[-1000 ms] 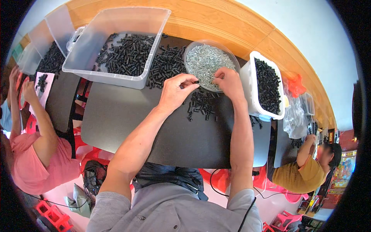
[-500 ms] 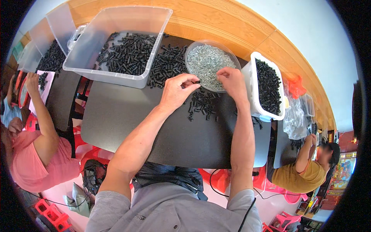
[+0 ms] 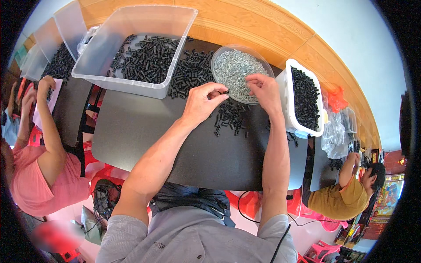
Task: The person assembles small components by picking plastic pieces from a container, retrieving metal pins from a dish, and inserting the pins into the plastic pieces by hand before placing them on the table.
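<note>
My left hand pinches a small black cylindrical piece between thumb and forefinger, just left of a round clear tub. That tub is full of small silvery metal pieces that look like screws. Over the tub's right side hangs my right hand, its forefinger and thumb apart and no piece visible between them. Below the tub lies a loose heap of short black pieces. More black pieces are piled on the black table, left of the tub.
A large clear bin of black pieces stands at the back left, a white box of them right of the tub. People sit at both sides, in a pink top and a mustard top. Clear plastic bags lie farther right.
My right hand's fingers have spread and it has shifted very slightly over the tub. My left hand stays put with the black piece. The person at left has moved their hands.
</note>
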`<state>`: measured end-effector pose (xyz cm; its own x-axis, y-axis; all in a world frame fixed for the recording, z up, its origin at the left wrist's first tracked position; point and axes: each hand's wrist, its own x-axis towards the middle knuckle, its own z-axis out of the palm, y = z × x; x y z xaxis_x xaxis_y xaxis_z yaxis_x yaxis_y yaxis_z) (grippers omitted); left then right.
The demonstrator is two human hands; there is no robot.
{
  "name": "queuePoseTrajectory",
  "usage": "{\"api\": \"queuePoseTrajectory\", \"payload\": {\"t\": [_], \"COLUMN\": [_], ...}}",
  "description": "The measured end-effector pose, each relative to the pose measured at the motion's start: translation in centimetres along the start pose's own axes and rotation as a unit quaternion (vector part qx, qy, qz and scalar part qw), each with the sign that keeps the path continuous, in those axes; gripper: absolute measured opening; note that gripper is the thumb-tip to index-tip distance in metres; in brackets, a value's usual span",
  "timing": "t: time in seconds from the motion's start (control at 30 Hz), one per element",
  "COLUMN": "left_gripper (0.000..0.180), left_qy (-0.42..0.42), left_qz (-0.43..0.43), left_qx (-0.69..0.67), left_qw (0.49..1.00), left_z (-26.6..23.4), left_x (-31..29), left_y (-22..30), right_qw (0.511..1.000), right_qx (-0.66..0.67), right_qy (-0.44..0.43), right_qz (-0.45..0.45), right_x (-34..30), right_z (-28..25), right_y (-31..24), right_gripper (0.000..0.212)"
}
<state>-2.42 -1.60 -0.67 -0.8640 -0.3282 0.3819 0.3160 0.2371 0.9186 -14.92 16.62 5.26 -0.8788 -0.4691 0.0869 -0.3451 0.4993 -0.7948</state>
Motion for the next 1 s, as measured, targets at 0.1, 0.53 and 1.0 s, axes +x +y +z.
{"api": "queuePoseTrajectory", "payload": {"t": [0.1,0.53,1.0], "left_gripper": [0.020,0.022,0.024], "left_qy": [-0.004,-0.008,-0.003], "left_qz": [-0.004,-0.022,-0.059], "left_qx": [0.011,-0.010,-0.026], "left_qw": [1.000,1.000,0.998], "left_z": [0.0,0.0,-0.2], "left_x": [0.0,-0.1,0.1], "left_y": [0.1,-0.1,0.7], "right_qw": [0.997,0.980,0.985], "right_qx": [-0.072,-0.196,0.147], "right_qy": [0.011,-0.012,-0.075], "right_qz": [-0.030,-0.022,-0.039], "right_x": [0.0,-0.4,-1.8], "right_z": [-0.1,-0.2,2.4], "right_y": [0.9,0.7,-4.3], "right_gripper": [0.022,0.014,0.011]}}
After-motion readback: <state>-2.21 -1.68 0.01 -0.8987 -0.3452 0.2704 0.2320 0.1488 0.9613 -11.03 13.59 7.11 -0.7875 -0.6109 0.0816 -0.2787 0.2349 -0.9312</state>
